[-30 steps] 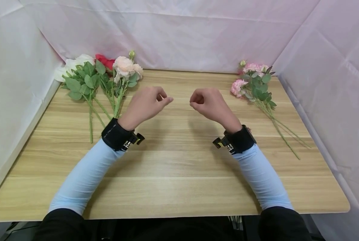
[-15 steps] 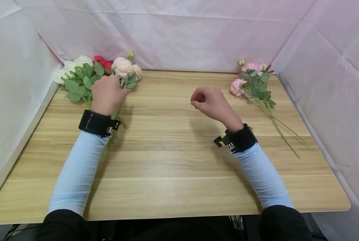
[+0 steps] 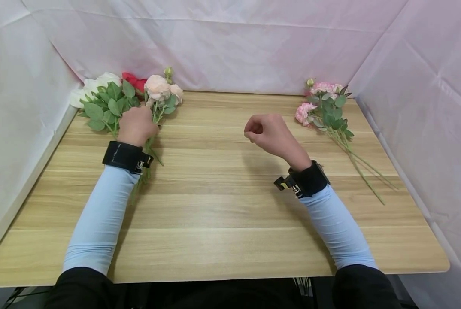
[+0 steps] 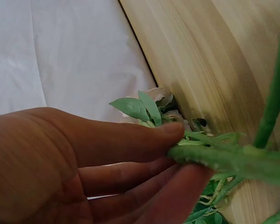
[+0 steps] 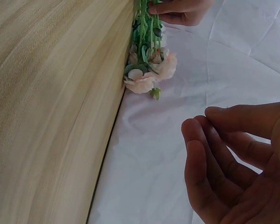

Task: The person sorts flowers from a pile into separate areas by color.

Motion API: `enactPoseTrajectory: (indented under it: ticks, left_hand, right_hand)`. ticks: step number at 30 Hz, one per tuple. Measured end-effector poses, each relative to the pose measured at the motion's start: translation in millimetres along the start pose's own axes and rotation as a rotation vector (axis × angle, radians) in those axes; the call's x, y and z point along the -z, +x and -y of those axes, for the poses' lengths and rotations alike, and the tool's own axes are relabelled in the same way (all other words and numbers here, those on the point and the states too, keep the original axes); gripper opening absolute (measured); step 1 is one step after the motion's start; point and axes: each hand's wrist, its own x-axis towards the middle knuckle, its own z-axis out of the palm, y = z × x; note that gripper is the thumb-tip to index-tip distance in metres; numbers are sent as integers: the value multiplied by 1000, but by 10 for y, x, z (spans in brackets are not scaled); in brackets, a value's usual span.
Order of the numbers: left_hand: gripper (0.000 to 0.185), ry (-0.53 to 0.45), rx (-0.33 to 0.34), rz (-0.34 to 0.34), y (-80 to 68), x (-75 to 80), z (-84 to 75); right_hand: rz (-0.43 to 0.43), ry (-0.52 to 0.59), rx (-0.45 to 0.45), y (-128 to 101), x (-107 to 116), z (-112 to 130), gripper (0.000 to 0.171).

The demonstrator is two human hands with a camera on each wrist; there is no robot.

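Note:
My left hand (image 3: 137,126) reaches into the bunch of flowers at the back left. In the left wrist view its thumb and fingers pinch a thick green flower stem (image 4: 233,161); I cannot tell which bloom it belongs to. Around that hand lie a white flower (image 3: 95,88) with broad green leaves, a red flower (image 3: 134,81) and a pale peach flower (image 3: 159,88) with a green bud. My right hand (image 3: 272,134) hovers over the middle of the table, fingers loosely curled towards the thumb, holding nothing.
Pink flowers (image 3: 304,112) lie at the back right, their long stems (image 3: 359,169) pointing towards the front right. White cloth (image 3: 230,51) stands along the back and both sides of the wooden table (image 3: 222,240).
My left hand has moved left from near the table's middle onto the flower stems, then drawn slightly nearer, and now pinches a stem. The right hand stays in place.

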Motion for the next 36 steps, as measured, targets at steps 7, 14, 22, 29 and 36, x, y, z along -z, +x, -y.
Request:
enactPoseTrajectory:
  ticks: [7, 14, 22, 29, 36]
  left_hand:
    - [16, -16, -33, -49, -22, 20, -5]
    - [26, -29, -41, -122, -77, 110, -36]
    - [32, -43, -72, -203, -142, 218, -67]
    - [29, -60, -73, -305, -221, 318, -146]
    - [29, -96, -103, -382, -336, 376, -247]
  right_hand:
    - [9, -10, 5, -1, -20, -5, 6]
    - [10, -3, 11, -6, -40, -13, 6]
    - [18, -28, 13, -2, -58, -18, 6]
    - [24, -43, 9, -6, -59, -45, 7]
    - [24, -41, 14, -3, -59, -65, 7]
